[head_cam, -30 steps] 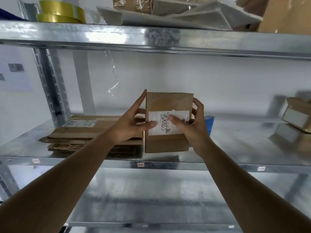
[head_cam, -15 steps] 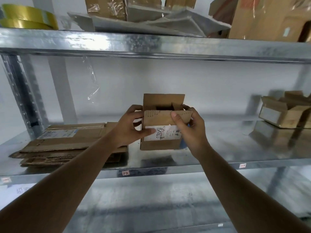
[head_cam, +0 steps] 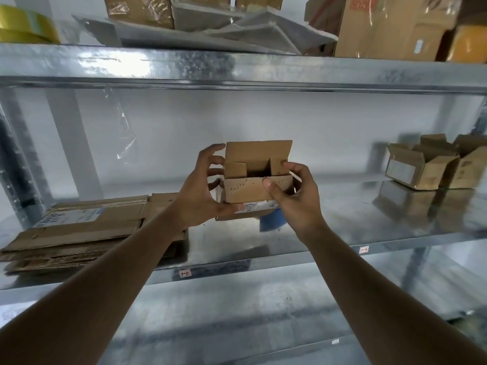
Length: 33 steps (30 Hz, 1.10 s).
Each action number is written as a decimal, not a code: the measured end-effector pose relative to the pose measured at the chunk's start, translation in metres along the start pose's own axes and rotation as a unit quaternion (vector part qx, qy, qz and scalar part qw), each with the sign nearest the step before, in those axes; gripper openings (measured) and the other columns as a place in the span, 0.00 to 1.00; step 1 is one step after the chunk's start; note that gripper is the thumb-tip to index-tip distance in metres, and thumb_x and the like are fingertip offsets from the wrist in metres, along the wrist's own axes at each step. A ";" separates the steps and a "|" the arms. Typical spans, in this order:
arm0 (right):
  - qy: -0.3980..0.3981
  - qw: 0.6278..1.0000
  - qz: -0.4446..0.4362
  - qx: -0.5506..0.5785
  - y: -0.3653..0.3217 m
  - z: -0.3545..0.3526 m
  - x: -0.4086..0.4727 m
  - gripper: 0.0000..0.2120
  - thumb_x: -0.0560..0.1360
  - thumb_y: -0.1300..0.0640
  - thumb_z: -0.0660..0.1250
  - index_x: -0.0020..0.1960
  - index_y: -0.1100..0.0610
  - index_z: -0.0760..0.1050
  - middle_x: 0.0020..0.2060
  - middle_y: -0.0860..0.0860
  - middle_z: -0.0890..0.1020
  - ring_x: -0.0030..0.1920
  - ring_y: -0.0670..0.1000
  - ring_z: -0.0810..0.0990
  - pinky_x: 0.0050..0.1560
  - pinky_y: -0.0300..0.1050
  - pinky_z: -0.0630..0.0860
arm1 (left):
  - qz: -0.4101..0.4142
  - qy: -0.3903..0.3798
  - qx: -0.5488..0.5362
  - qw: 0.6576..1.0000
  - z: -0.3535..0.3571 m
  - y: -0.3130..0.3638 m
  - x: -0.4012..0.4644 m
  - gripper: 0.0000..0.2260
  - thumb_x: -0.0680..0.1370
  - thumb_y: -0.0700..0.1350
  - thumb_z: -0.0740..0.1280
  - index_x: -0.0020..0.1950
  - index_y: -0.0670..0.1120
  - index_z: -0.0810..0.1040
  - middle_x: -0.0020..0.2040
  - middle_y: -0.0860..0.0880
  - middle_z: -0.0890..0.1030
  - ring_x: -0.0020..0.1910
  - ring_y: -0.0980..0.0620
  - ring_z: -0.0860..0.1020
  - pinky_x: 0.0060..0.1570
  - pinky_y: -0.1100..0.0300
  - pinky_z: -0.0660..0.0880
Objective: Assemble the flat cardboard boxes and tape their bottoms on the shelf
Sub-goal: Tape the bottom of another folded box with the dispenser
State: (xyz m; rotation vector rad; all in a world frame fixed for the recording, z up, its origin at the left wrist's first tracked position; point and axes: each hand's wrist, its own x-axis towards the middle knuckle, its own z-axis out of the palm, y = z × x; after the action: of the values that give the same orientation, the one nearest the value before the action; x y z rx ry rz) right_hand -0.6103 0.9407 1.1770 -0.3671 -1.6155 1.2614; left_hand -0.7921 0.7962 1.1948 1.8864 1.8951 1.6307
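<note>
I'm mid-fold on the small brown cardboard box (head_cam: 257, 184), left hand (head_cam: 203, 193) and right hand (head_cam: 292, 194) both gripping it; next, I reckon, flatten the flaps and tape.

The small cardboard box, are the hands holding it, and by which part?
Yes. The left hand grips the small cardboard box by its left side, and the right hand pinches its near front flap.

I can read almost nothing. The small red-marked tag (head_cam: 184, 273) on the shelf edge (head_cam: 263, 262) at 6 o'clock looks like "12", though I can't be sure. Dark scrawl on the white label (head_cam: 69, 216) of the flat cardboard (head_cam: 79, 233) at 9 o'clock is illegible. Red print on the carton (head_cam: 382, 25) at 1 o'clock is too blurred.
</note>
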 end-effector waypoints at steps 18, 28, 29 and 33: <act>0.053 0.990 -0.083 -0.102 -0.003 -0.018 -0.011 0.14 0.74 0.55 0.79 0.60 0.53 0.86 0.62 0.47 0.78 0.62 0.41 0.79 0.60 0.32 0.78 | 0.143 0.032 0.043 0.988 0.012 0.005 -0.007 0.27 0.68 0.42 0.82 0.66 0.41 0.81 0.67 0.45 0.73 0.69 0.46 0.74 0.56 0.50 0.84; 0.098 0.978 -0.128 -0.131 -0.001 -0.024 -0.013 0.12 0.81 0.62 0.70 0.58 0.49 0.85 0.64 0.47 0.77 0.60 0.32 0.76 0.66 0.47 0.78 | 0.162 0.036 0.028 0.986 0.022 0.010 -0.009 0.29 0.70 0.43 0.81 0.70 0.40 0.80 0.70 0.45 0.72 0.70 0.48 0.76 0.60 0.52 0.82; 0.101 0.978 -0.126 -0.132 0.000 -0.025 -0.013 0.11 0.80 0.61 0.71 0.58 0.49 0.86 0.64 0.47 0.77 0.60 0.33 0.76 0.65 0.48 0.79 | 0.162 0.035 0.028 0.986 0.022 0.008 -0.009 0.29 0.70 0.44 0.81 0.69 0.40 0.80 0.69 0.45 0.73 0.70 0.48 0.76 0.59 0.52 0.82; 0.115 0.976 -0.124 -0.138 0.004 -0.025 -0.012 0.10 0.80 0.59 0.72 0.57 0.48 0.86 0.62 0.45 0.78 0.61 0.35 0.78 0.65 0.48 0.79 | 0.167 0.022 0.029 0.985 0.026 0.000 -0.002 0.28 0.71 0.46 0.80 0.70 0.42 0.80 0.67 0.48 0.73 0.68 0.48 0.77 0.58 0.55 0.83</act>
State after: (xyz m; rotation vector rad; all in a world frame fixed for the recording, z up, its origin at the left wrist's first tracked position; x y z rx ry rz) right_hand -0.5850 0.9472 1.1660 -0.4501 -1.5823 0.7778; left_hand -0.7754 0.8109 1.1814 2.3162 1.7297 1.7270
